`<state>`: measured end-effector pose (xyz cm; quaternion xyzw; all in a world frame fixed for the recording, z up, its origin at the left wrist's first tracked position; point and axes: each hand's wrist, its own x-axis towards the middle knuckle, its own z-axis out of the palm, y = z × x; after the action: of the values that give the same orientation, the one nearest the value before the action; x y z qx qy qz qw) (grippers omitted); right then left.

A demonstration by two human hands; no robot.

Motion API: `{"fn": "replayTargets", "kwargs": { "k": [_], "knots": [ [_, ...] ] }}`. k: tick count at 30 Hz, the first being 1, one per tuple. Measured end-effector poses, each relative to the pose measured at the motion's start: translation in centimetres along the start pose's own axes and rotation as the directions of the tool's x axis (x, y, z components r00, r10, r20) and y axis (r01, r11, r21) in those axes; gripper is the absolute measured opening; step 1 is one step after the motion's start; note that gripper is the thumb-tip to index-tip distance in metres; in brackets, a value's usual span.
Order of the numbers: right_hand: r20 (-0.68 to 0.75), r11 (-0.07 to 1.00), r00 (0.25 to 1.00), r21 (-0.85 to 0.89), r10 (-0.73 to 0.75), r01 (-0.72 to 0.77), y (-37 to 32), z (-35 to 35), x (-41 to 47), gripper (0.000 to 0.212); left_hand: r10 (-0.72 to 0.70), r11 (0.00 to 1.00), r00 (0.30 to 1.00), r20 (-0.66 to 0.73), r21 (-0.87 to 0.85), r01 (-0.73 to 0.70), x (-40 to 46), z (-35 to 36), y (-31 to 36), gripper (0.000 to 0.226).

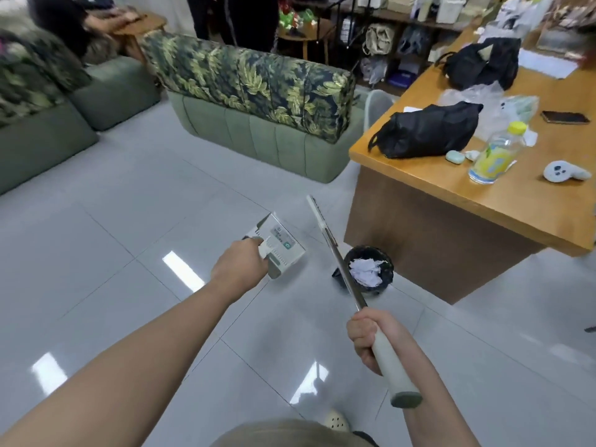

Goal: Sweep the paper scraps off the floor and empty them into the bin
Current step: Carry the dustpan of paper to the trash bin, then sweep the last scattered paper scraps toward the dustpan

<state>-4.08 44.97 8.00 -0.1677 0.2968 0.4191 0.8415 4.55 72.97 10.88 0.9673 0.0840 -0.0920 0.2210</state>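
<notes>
We stand on a glossy pale grey tiled floor (113, 253) that mirrors the ceiling lights in bright patches. At ten to twelve o'clock sit low green sofas (258, 137), ribbed at the base, with leaf-printed cushions (251, 82) in dark blue and yellow-green lying along their backs. At two o'clock a broad wooden desk (435, 195) with a smooth orange top and a darker brown side panel juts toward us; its corner stands just beside the bin and crowds the way in from the right. On the desk lie two soft black bags (429, 130), crumpled clear plastic, a transparent bottle (496, 153) with a yellow cap, a dark phone (565, 117) and a small white controller (562, 171). Shelves of bags and boxes fill the far wall at one o'clock. The bin (371, 269), small, round and lined in black, sits on the floor at one o'clock against the desk panel, and white paper scraps (367, 271) lie crumpled inside it. Our left hand (238, 259) grips the handle of a pale grey-green plastic dustpan (279, 245), boxy and labelled, held off the floor just left of the bin. Our right hand (374, 340) is curled round the cream grip of the broom handle (338, 253), a thin metal shaft slanting up across the bin's left rim.
</notes>
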Motion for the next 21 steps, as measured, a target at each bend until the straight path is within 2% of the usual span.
{"fn": "replayTargets", "kwargs": {
  "k": [3,8,13,18,21],
  "knots": [
    [-0.019,0.994,0.997,-0.074,0.081,-0.083,1.5,3.4,3.7,0.057,-0.071,0.997,0.997,-0.015,-0.01,0.071,-1.0,-1.3,-4.1,0.015],
    [-0.043,0.962,0.975,-0.159,0.219,-0.223,6.5,9.5,10.3,0.054,-0.202,0.978,0.978,-0.044,-0.068,0.198,-4.3,-3.0,-12.9,0.023],
    [-0.068,0.92,0.949,-0.235,0.307,-0.314,13.8,14.8,16.5,0.063,-0.326,0.931,0.944,-0.053,-0.19,0.311,-7.6,-5.1,-22.0,0.018],
    [-0.186,0.804,0.921,-0.449,0.343,-0.39,20.3,18.8,21.7,0.068,-0.51,0.801,0.854,-0.108,-0.421,0.425,-11.2,-6.6,-30.3,0.016],
    [-0.249,0.735,0.891,-0.503,0.38,-0.455,23.7,21.3,24.4,0.071,-0.611,0.713,0.78,-0.132,-0.519,0.471,-13.2,-7.4,-34.4,0.011]
  ]
}}
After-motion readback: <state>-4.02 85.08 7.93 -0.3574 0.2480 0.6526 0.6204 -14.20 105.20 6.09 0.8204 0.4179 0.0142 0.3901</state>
